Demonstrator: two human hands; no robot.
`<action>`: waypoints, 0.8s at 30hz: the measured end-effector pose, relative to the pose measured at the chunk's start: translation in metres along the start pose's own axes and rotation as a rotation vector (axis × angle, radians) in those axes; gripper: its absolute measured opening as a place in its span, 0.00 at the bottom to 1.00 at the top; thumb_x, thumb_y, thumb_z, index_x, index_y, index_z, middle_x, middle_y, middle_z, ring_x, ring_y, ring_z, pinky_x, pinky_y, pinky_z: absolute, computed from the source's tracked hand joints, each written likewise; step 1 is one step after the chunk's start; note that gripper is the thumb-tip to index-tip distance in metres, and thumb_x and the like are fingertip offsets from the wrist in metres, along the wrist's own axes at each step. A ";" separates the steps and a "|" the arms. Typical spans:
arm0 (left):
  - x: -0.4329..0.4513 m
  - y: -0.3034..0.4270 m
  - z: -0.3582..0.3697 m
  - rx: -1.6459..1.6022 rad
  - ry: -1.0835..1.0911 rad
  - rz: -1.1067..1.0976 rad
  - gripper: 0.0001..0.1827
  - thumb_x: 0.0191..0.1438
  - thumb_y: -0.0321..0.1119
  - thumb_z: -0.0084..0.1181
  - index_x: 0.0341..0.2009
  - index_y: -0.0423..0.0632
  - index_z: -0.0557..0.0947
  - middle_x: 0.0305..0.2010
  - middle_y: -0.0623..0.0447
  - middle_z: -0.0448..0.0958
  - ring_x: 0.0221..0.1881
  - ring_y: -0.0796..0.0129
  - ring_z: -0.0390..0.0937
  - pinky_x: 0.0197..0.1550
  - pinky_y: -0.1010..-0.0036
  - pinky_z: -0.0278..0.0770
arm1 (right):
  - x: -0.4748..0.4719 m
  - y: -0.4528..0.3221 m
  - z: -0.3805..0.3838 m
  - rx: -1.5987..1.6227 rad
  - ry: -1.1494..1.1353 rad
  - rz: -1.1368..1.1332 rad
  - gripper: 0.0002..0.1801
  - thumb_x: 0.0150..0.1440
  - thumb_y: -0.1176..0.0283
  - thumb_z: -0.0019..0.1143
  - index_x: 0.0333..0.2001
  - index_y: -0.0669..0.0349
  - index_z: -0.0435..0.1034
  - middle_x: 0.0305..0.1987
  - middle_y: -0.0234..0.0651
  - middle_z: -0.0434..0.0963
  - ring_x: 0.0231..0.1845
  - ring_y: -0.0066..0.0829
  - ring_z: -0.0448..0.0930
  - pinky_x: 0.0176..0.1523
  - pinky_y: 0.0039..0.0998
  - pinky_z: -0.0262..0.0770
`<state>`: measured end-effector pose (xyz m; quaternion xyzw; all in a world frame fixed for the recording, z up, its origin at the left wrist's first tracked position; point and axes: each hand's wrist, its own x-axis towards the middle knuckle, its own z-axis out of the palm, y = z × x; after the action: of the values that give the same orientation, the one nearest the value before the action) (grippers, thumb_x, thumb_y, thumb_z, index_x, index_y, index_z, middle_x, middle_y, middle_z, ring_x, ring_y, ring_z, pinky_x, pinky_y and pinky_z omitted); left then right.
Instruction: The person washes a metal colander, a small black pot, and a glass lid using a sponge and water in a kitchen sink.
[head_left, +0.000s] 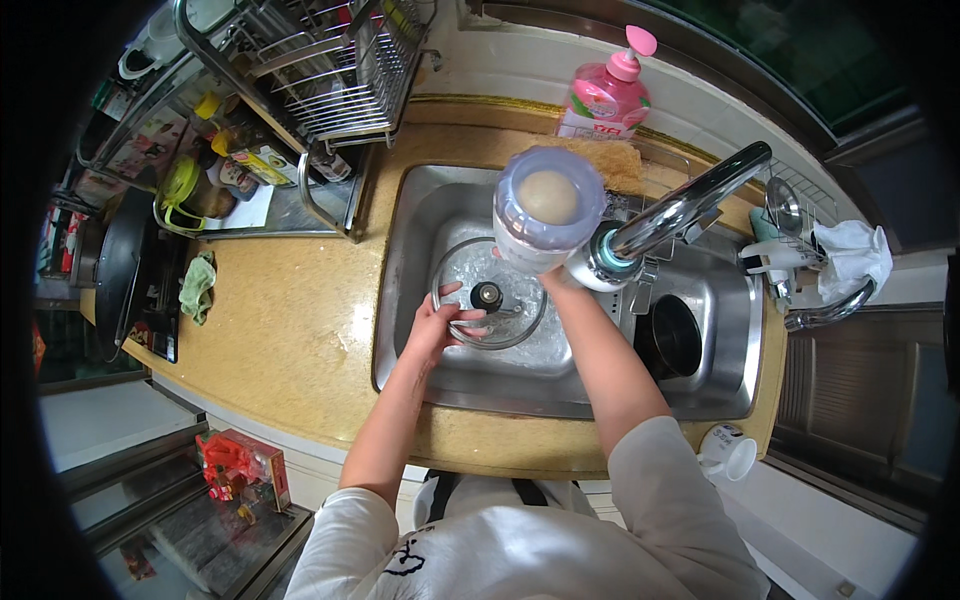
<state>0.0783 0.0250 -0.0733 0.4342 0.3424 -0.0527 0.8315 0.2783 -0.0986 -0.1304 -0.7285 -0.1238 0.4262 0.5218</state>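
Note:
A round glass pot lid (489, 341) with a black knob is held over the large basin of the steel sink (465, 386). My left hand (435, 324) grips its lower left rim, thumb and fingers on either side of the glass. Most of my right hand (550, 279) is hidden behind the translucent faucet filter (550, 199); only a fingertip and the wrist show around it, so its hold cannot be told. The chrome faucet (690, 202) reaches in over the sink from the upper right. Water appears to wet the lid and the basin floor.
A black pan (675, 336) sits in the smaller basin. Behind the sink are a pink pump bottle (609, 94) and an orange-brown cloth (607, 161). A white mug (727, 452) lies at the counter's front right. Left stand a dish rack (337, 90) and a green cloth (198, 287).

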 end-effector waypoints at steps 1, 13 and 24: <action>0.001 -0.001 -0.003 -0.074 -0.051 -0.011 0.20 0.52 0.29 0.35 0.52 0.47 0.57 0.32 0.39 0.74 0.25 0.54 0.76 0.19 0.73 0.74 | -0.009 0.002 -0.005 0.049 -0.078 0.021 0.19 0.54 0.59 0.39 0.43 0.62 0.61 0.30 0.39 0.73 0.28 0.29 0.75 0.27 0.27 0.75; 0.084 -0.028 0.058 1.669 0.468 0.726 0.30 0.46 0.40 0.45 0.53 0.39 0.58 0.58 0.37 0.50 0.60 0.45 0.44 0.59 0.55 0.40 | -0.082 0.007 0.021 0.326 0.323 0.082 0.24 0.56 0.57 0.36 0.50 0.63 0.56 0.42 0.42 0.71 0.37 0.29 0.75 0.33 0.25 0.73; 0.058 -0.029 0.090 1.675 0.107 0.687 0.22 0.48 0.38 0.40 0.48 0.44 0.64 0.51 0.44 0.62 0.55 0.48 0.54 0.55 0.52 0.46 | -0.093 0.021 0.029 0.631 0.505 0.023 0.18 0.52 0.75 0.38 0.49 0.59 0.59 0.47 0.33 0.68 0.43 0.24 0.70 0.40 0.23 0.67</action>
<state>0.1580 -0.0492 -0.0938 0.9770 0.0817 -0.0133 0.1965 0.1947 -0.1472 -0.1056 -0.6158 0.1531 0.2568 0.7290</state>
